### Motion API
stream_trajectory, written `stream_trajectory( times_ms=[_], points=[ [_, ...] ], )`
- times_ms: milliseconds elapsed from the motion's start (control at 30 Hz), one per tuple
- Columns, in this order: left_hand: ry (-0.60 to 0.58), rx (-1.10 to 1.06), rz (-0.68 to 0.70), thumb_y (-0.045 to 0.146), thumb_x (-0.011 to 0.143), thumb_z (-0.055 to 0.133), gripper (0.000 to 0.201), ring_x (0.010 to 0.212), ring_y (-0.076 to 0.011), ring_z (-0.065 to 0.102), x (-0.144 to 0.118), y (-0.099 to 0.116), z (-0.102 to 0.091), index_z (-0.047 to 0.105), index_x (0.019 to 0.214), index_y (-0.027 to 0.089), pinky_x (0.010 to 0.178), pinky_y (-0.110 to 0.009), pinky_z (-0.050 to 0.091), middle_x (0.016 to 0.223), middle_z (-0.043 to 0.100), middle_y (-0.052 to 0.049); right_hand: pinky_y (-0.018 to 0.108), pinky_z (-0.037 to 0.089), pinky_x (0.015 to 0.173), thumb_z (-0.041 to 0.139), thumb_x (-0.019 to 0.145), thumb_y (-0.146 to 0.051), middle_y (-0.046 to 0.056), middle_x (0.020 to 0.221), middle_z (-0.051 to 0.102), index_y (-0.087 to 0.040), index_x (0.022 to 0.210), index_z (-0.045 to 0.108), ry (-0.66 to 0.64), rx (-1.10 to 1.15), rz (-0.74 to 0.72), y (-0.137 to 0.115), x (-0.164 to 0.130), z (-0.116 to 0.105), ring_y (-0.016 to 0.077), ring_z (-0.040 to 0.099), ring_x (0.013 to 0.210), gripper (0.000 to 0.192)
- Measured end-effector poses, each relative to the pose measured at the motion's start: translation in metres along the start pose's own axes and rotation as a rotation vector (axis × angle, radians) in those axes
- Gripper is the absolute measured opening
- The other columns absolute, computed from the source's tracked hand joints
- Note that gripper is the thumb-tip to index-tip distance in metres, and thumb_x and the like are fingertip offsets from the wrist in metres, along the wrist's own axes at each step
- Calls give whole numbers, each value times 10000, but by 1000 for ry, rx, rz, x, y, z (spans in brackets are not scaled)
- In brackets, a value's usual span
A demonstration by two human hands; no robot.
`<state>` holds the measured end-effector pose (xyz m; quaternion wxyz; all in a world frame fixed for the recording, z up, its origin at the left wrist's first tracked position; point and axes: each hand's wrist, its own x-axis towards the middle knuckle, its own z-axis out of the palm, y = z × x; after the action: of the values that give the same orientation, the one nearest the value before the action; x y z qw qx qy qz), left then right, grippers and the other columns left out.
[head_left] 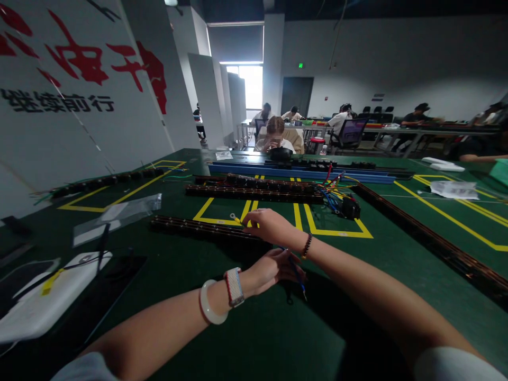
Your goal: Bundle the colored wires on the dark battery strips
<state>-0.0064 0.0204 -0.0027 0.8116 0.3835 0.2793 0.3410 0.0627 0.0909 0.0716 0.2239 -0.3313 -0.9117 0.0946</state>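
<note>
Ring-terminal wire (236, 217) at frame centre, pinched between right hand (270, 225) fingers (249, 219), metal lug poking out left over the near terminal strip (198, 227). Strip lying flat on the green bench (254, 328), running left-to-right just under the right hand. Left hand (270, 270) below it, centre frame, fingers curled around a blue wire (296, 272) that trails down-right to a bare tip over the bench. Left wrist with a white bangle (210, 304) and a striped-band watch (234, 287); right wrist with a dark bead bracelet (307, 245).

Further up, centre frame: two more dark terminal strips (254, 193) side by side across yellow floor-style tape marks (337, 231). Bundle of red, blue, green wires (331, 185) at their right end, black connector block (351, 207) just beside. Blue rail (278, 172) behind those. Long dark strip (428, 238) running diagonally down the right side of frame.

Left side: clear plastic bag (119, 214) mid-left, white flat device (43, 301) with a yellow tag lower left, another strip (107, 180) with loose wires upper left of the bench. Papers (454, 189) upper right.

Far edge of bench, top centre: a person (275, 138) seated facing this way, head down. More people at benches beyond, upper right. White wall panel with red and black characters (79, 69) upper left.
</note>
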Motion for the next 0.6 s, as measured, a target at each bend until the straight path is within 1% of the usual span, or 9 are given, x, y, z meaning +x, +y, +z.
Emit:
stream_trajectory(
  times_ms=[67,167,267,367,433,500,600],
  points=[
    [-3,11,3,389,877,498,327,721,-225,673,1,0,-1,610,872,81,761,-402,497,748,678,-122,267,405,690,644,835,-239,70,845,661,-157,954,680,-45,-137,-42,1,5,11,165,588,771,149],
    [6,29,-18,319,902,446,296,698,-206,664,2,1,0,611,854,78,745,-390,501,733,670,-114,284,418,721,629,852,-292,88,884,659,-154,962,689,-71,-196,-60,1,1,13,183,591,809,185],
    [29,47,-63,273,923,412,280,695,-180,656,0,5,3,601,844,82,747,-361,498,726,657,-95,274,422,705,579,888,-304,79,868,647,-151,998,681,32,-147,-8,5,-13,0,169,579,791,213],
    [46,99,-94,287,947,360,315,662,-155,641,-3,9,6,576,837,86,731,-329,491,682,628,-69,257,426,670,542,909,-285,64,842,629,-164,1015,672,123,-79,57,19,-36,-12,148,568,745,207],
    [63,173,-115,333,959,312,354,616,-141,622,-4,11,6,551,848,96,692,-311,487,647,607,-47,267,442,682,538,908,-281,69,867,620,-173,1010,672,158,-60,106,35,-55,-14,151,571,751,200],
    [79,289,-156,407,957,282,395,564,-130,597,-5,15,6,527,860,113,640,-297,480,612,590,-23,295,464,721,539,903,-279,83,914,611,-176,1015,672,182,-60,148,52,-76,-11,171,577,797,202],
    [64,572,-239,479,942,260,461,464,-119,539,-7,28,3,517,804,122,550,-278,457,533,547,4,340,484,785,535,900,-276,99,971,595,-182,1045,663,206,-63,180,72,-104,-4,201,574,877,215]
  ],
)
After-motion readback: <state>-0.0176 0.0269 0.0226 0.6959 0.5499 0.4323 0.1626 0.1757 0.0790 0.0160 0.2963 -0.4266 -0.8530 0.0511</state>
